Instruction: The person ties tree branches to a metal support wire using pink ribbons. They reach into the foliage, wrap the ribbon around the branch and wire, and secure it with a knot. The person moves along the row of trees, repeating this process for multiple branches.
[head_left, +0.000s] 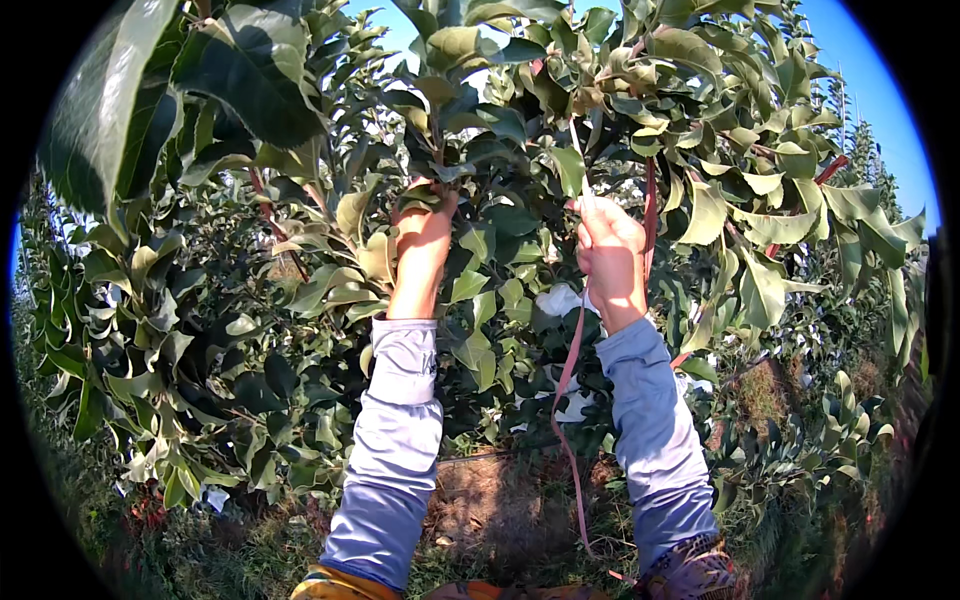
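My left hand (424, 232) is raised among the leaves of a fruit tree, closed around an upright leafy branch (436, 139). Leaves cover part of its fingers. To the right, my right hand (611, 244) makes a fist around a flat pink tape (571, 356). Above the fist the tape runs pale and taut up into the foliage. Below, its loose tail hangs in a wavy line down to the grass. Just beside the right hand, a separate red strap (650, 214) hangs from the branches.
More red straps (831, 169) (262, 202) cross the branches on both sides. Large leaves (247, 75) hang close at the upper left. White pieces (559, 300) show behind the foliage. A thin dark line (480, 456) runs low over bare soil (480, 499) and grass.
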